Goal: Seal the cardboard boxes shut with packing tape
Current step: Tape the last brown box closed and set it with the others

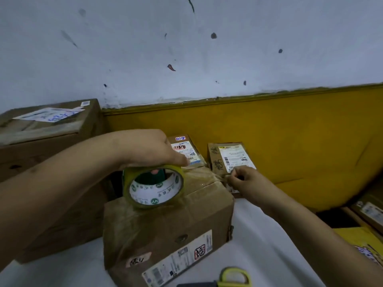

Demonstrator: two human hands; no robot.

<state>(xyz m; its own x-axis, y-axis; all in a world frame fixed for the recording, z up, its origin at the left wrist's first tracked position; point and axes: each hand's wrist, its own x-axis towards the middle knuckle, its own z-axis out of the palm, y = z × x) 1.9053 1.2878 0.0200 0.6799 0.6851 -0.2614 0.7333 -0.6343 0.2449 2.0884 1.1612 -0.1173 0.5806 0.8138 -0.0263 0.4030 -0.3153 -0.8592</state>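
A worn cardboard box [165, 228] with shipping labels stands on the white surface in front of me. My left hand [149, 150] grips a roll of clear packing tape [153, 187] with a yellow-green rim, held on edge on the box top. A strip of tape [199, 177] runs from the roll across the top to the box's far right corner. There my right hand [242, 181] pinches the free end of the strip.
Two small labelled boxes [186, 150] [232, 158] lean against the yellow backboard [290, 131]. A big taped box [47, 129] stands at the left. Yellow-handled scissors [234, 277] lie near the bottom edge. More parcels [369, 214] sit at the right.
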